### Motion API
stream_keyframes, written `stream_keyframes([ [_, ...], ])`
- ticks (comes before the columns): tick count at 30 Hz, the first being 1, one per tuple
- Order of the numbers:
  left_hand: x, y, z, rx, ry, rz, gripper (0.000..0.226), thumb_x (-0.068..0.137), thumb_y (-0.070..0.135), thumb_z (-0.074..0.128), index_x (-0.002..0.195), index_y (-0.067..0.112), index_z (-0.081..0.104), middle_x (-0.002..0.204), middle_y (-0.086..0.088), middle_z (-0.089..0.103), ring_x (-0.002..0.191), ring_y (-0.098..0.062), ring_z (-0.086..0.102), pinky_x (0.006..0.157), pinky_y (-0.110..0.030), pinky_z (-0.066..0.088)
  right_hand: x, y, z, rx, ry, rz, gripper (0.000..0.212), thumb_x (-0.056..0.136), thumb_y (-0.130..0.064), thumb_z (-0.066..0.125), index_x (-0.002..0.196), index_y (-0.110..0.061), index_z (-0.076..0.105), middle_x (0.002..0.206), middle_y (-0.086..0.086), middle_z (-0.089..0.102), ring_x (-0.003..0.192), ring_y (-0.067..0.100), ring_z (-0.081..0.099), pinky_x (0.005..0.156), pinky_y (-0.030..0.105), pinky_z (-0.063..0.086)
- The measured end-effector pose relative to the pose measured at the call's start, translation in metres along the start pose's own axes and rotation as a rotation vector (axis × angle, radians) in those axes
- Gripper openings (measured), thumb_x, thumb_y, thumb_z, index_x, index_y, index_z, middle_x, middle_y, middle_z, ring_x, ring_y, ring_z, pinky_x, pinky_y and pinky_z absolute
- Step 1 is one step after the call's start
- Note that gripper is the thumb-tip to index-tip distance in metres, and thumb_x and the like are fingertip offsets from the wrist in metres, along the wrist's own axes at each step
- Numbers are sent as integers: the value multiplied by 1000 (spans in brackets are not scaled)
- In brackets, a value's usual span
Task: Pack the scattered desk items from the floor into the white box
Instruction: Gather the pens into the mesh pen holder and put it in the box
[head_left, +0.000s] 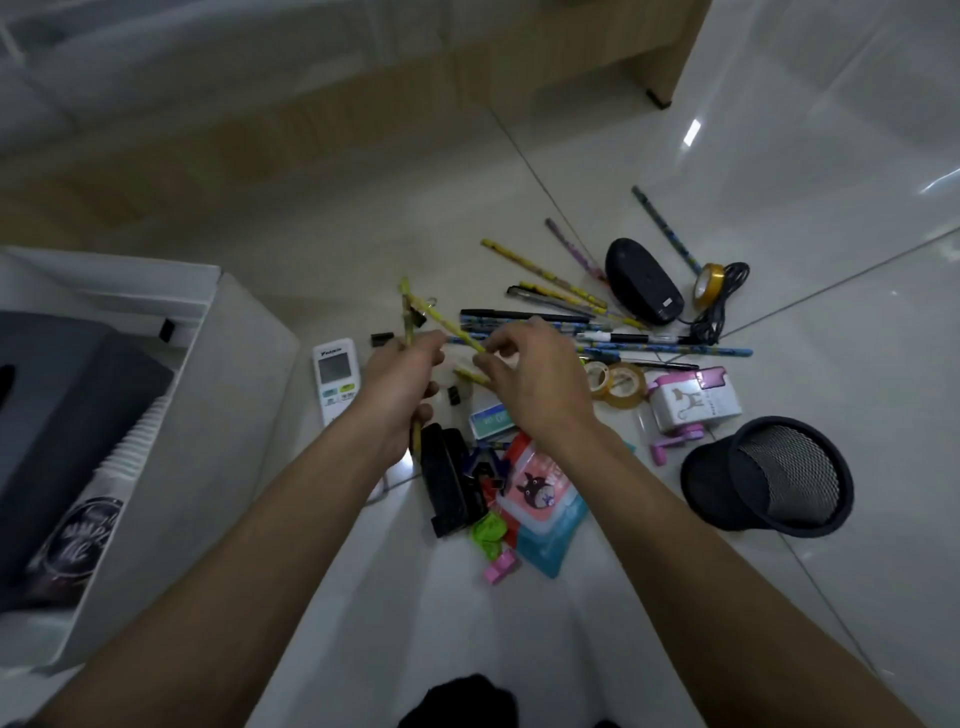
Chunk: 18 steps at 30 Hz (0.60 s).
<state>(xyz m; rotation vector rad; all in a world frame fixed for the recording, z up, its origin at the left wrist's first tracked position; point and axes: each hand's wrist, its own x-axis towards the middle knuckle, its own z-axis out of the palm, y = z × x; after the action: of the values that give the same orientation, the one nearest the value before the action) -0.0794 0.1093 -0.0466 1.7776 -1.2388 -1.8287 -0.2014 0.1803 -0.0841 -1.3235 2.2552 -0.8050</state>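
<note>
Two hands: both raised over the heap of desk items on the floor, close together near the middle of the view.
Left hand (402, 374): grip closed around yellow pencils (407, 317) that stick up out of the fist.
Right hand (530, 374): fingertips pinched on the lower end of one slanted yellow pencil (447, 325), just beside the left fist.
Box (202, 332): white, open-topped, at the left edge of the view; a dark grey thing and a stack of cups (98, 499) lie inside.
Open room: bare tile between the box wall and the heap, and more bare tile toward the camera between the forearms.
Remote (336, 376): white, on the floor between box and left hand.
Pens and pencils (597, 332): fanned out beyond the hands, some yellow, some blue-patterned.
Mouse (643, 280): black, at the far side of the heap, cable coiled beside it.
Tape rolls (615, 382): two clear ones, right of the right hand.
Mesh cup (774, 475): black, tipped on its side, at the heap's right edge.
Stapler (447, 478): black, under the wrists, beside a pink-and-blue pouch (540, 499).
</note>
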Motion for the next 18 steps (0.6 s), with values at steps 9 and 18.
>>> stream_keyframes([
  [9, -7, 5, 12, 81, 105, 339, 25, 106, 28, 36, 102, 18, 58, 87, 5, 63, 74, -7, 56, 58, -20, 40, 2, -12, -13, 291, -73, -124, 13, 93, -27, 68, 99, -25, 80, 90, -8, 78, 73, -1, 63, 69, 25, 52],
  [18, 2, 4, -14, -74, 139, 212, 20, 103, 26, 44, 97, 17, 60, 67, 1, 37, 46, -11, 31, 42, -22, 31, 11, 8, 14, -344, -129, -93, 17, 97, -27, 62, 101, -13, 70, 104, 8, 70, 96, 29, 65, 82, 37, 49],
])
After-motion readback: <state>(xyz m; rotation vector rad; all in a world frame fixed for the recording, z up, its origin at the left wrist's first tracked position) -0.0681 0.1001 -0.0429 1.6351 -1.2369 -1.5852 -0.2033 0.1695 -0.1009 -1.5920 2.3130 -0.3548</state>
